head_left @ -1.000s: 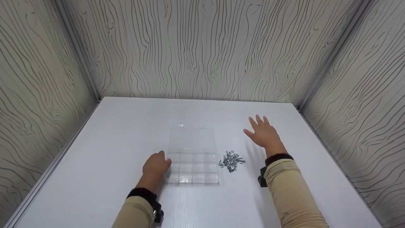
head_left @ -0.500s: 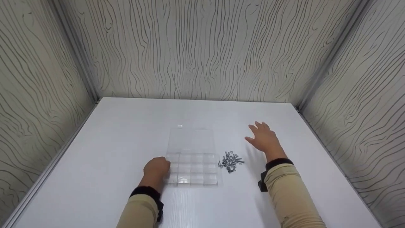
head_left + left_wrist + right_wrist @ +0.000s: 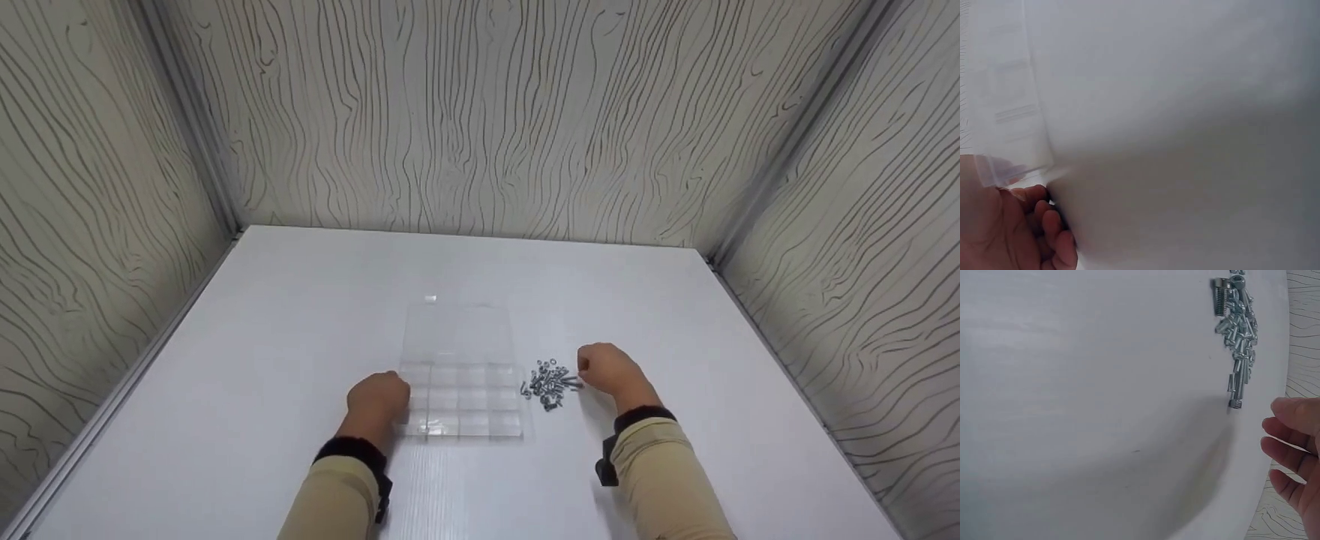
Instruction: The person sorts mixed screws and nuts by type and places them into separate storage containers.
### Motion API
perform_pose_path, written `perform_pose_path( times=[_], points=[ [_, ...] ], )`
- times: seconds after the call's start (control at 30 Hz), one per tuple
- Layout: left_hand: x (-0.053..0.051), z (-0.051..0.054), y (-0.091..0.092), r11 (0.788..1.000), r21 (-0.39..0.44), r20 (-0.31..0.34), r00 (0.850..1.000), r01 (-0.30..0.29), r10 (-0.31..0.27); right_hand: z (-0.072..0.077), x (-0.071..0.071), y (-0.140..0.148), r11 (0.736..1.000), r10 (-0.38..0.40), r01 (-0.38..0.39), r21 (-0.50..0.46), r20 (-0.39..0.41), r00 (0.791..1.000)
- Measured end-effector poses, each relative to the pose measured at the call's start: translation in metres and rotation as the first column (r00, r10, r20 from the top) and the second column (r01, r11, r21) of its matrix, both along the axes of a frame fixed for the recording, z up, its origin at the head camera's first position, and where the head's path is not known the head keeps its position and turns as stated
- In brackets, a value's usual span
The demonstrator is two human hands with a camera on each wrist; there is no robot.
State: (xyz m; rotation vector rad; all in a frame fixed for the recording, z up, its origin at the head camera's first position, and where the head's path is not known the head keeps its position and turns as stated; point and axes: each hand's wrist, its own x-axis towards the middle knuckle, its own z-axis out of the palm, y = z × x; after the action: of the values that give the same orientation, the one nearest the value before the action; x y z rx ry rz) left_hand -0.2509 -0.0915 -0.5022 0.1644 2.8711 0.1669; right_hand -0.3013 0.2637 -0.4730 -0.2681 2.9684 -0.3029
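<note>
A clear plastic compartment box [image 3: 474, 397] lies on the table with its transparent lid [image 3: 459, 328] folded back behind it. My left hand [image 3: 377, 399] grips the box's left side; in the left wrist view, its fingers curl at the box's corner [image 3: 1013, 112]. Right of the box is a small pile of metal bolts, nuts and washers [image 3: 551, 384]. My right hand [image 3: 611, 369] hovers at the pile's right side. In the right wrist view, its bent fingers [image 3: 1286, 450] are apart from the nearest bolt [image 3: 1235, 404], with nothing seen between them.
The white tabletop [image 3: 300, 300] extends around the box and pile. Wood-grain patterned panels [image 3: 465, 112] stand behind and on both sides, with grey metal posts [image 3: 191, 112] in the corners.
My right hand has come down and toward the pile, its spread fingers now bent. My left hand has closed on the box's side, its fingers more curled than before.
</note>
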Motion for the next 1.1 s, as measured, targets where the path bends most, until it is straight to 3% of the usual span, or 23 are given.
perform_pose_path(
  times=[0.17,0.53,0.8,0.97,1.1],
  points=[
    [0.002,0.004,0.001,1.0,0.01,0.03,1.0,-0.009,0.009,-0.009,0.003,-0.006,0.999,-0.037,0.037,0.002,0.071,0.997],
    [0.0,-0.001,0.0,0.995,0.078,0.019,0.998,-0.06,0.058,-0.026,0.001,-0.001,0.999,-0.021,0.019,0.038,0.048,0.999],
    [-0.002,-0.001,0.001,1.0,0.019,-0.003,1.0,-0.001,0.001,-0.027,0.002,-0.002,0.994,-0.012,0.007,0.114,0.048,0.999],
    [-0.001,-0.001,0.001,1.0,0.02,0.016,1.0,-0.012,0.012,-0.016,-0.003,-0.01,0.999,-0.038,0.038,0.006,0.064,0.997],
    [0.0,0.0,0.0,1.0,0.022,0.027,1.0,-0.007,0.006,-0.006,-0.006,-0.025,0.994,0.01,-0.011,-0.106,-0.003,1.0]
  ],
)
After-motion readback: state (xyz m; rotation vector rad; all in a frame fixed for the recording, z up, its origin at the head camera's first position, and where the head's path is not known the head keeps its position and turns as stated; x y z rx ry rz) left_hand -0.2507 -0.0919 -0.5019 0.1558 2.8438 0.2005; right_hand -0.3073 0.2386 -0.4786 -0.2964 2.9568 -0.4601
